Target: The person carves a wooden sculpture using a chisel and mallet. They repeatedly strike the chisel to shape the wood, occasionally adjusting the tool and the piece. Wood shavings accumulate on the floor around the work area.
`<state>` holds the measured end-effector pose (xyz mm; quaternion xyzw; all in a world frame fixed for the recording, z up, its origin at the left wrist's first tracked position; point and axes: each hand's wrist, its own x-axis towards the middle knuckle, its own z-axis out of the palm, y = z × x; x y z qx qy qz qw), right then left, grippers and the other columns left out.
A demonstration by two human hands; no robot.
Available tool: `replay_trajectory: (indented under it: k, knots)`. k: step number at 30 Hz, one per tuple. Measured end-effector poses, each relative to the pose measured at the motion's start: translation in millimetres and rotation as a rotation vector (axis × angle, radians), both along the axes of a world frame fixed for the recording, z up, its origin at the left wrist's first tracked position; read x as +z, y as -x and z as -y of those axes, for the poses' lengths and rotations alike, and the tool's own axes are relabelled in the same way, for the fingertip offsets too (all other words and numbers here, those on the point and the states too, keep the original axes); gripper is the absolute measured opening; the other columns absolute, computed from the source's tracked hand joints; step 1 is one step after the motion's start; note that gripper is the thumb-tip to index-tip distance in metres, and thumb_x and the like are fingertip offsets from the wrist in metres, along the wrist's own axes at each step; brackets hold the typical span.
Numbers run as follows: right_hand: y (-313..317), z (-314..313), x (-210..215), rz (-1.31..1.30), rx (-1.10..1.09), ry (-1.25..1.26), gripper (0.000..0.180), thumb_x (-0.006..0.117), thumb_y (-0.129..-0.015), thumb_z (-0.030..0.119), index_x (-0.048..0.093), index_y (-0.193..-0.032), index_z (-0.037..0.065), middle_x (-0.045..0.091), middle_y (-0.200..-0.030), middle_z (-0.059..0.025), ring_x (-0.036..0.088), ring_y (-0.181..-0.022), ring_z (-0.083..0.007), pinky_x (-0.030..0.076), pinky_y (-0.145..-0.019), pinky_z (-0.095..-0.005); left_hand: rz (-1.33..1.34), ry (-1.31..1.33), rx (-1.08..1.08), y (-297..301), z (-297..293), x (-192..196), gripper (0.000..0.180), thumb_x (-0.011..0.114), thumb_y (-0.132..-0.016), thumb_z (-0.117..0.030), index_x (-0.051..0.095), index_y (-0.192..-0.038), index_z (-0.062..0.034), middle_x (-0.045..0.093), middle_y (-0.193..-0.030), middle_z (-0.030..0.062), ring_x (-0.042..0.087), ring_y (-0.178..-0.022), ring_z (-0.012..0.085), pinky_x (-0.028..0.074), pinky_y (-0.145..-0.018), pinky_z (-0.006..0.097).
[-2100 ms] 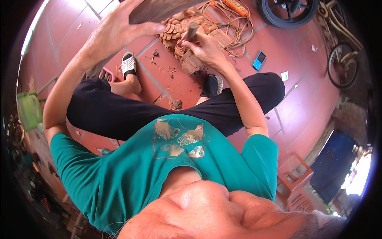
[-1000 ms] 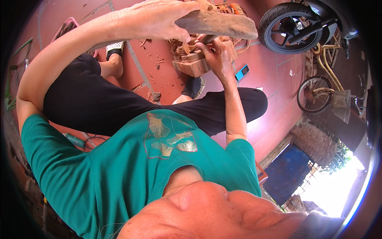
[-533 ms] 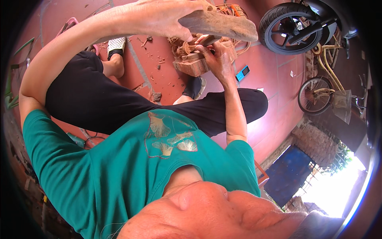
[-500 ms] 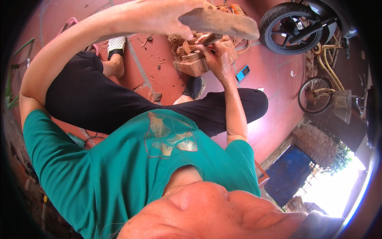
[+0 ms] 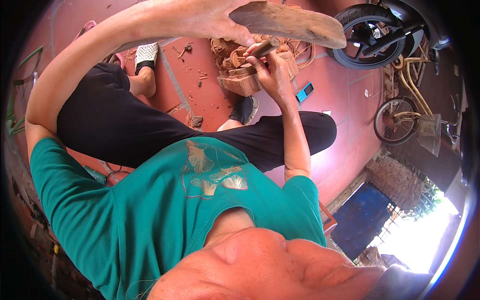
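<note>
My left hand point(image 5: 220, 21) grips a long, flattish wooden club point(image 5: 295, 25), held crosswise above the work. Its thumb points down toward the carving; its other fingers are mostly out of sight at the top edge. My right hand point(image 5: 274, 72) is closed round a tool with a thick brown wooden handle point(image 5: 266, 47), which looks like a chisel. The club hangs just above the handle's end, and I cannot tell if they touch. Under both hands lies a reddish-brown wood carving point(image 5: 242, 82) with rounded, cut shapes. The tool's working tip is hidden by my fingers and the carving.
Wood chips point(image 5: 200, 77) are scattered over the red tiled floor point(image 5: 345, 107). A blue phone point(image 5: 304, 92) lies right of my right wrist. Cord loops point(image 5: 304, 55) rest behind the carving. A motorbike wheel point(image 5: 367, 36) and a bicycle point(image 5: 400, 120) stand at the right.
My left hand and the club have shifted to the right and slightly down, over the tool. The handle in my right hand tilts a little differently; the carving stays in place.
</note>
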<state>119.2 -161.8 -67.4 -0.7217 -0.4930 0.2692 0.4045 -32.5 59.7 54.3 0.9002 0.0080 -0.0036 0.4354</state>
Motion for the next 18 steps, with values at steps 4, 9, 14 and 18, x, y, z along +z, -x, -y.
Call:
replay_trajectory:
  k: [4, 9, 14, 18]
  knots:
    - [-1.8, -0.9, -4.5, 0.039, 0.013, 0.003, 0.017, 0.069, -0.092, 0.006, 0.064, -0.108, 0.004, 0.074, -0.098, -0.0088, 0.073, -0.093, -0.0223, 0.055, -0.078, -0.0347, -0.037, 0.004, 0.064, 0.4, 3.5, 8.5, 0.065, 0.074, -0.089, -0.029, 0.045, -0.136, 0.0052, 0.066, -0.092, 0.0286, 0.068, -0.079, 0.0390, 0.052, -0.070, 0.045]
    - [-1.7, -2.8, -7.4, 0.032, 0.017, -0.041, 0.016, 0.069, -0.092, 0.005, 0.063, -0.107, 0.004, 0.074, -0.097, -0.0088, 0.074, -0.094, -0.0244, 0.055, -0.078, -0.0356, -0.365, -0.224, -0.045, -2.6, 2.5, 2.1, 0.063, 0.074, -0.088, -0.033, 0.047, -0.131, 0.0064, 0.066, -0.090, 0.0296, 0.068, -0.081, 0.0396, 0.052, -0.070, 0.045]
    - [-3.7, 0.2, -13.0, 0.045, 0.022, -0.069, 0.015, 0.068, -0.093, 0.005, 0.063, -0.107, 0.003, 0.074, -0.096, -0.0091, 0.073, -0.092, -0.0235, 0.054, -0.078, -0.0362, -0.231, -0.121, 0.030, -5.3, 1.3, 7.1, 0.065, 0.075, -0.087, -0.035, 0.049, -0.127, 0.0087, 0.065, -0.089, 0.0309, 0.067, -0.084, 0.0424, 0.052, -0.073, 0.048]
    - [-4.1, -2.2, -11.3, -0.021, -0.011, -0.033, 0.015, 0.068, -0.094, 0.006, 0.063, -0.108, 0.003, 0.074, -0.097, -0.0088, 0.073, -0.090, -0.0212, 0.055, -0.078, -0.0347, 0.197, -0.069, 0.054, -5.3, -3.7, -22.8, 0.067, 0.075, -0.087, -0.035, 0.048, -0.130, 0.0089, 0.065, -0.090, 0.0311, 0.068, -0.085, 0.0421, 0.052, -0.074, 0.048]
